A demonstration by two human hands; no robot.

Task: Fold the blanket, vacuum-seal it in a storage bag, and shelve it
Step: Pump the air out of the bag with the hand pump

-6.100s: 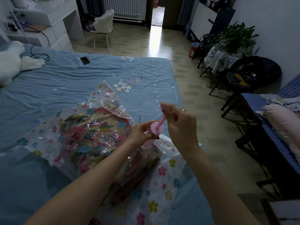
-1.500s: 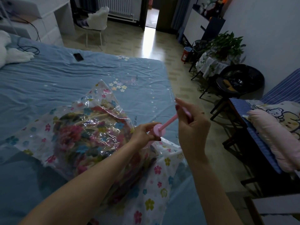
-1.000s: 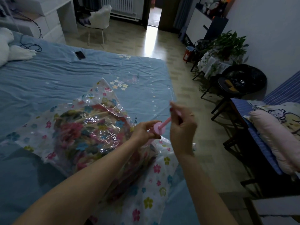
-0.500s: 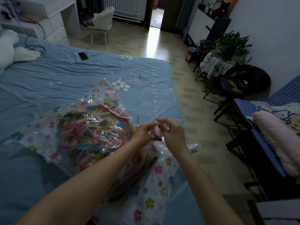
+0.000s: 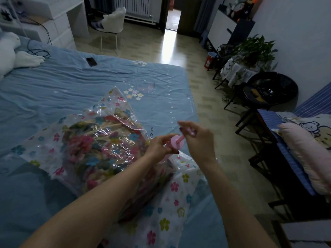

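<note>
- Fingers first: your left hand curls round the barrel of the pink hand pump, and your right hand pinches its plunger handle, drawn partway out and up to the right.
- Under you, the blue bed carries the storage bag, which lies across its near right part.
- Inside the clear, flower-printed bag, the folded blanket looks puffy on the left, so I judge the pumping is only partly done.
- Keep the pump square on the valve, which is hidden beneath your left hand; a tilt would likely break the seal.
- Pull and push the plunger along the barrel's axis with full, even strokes.
- Press down with the left hand so the pump base stays seated while the film wrinkles tighter.
</note>
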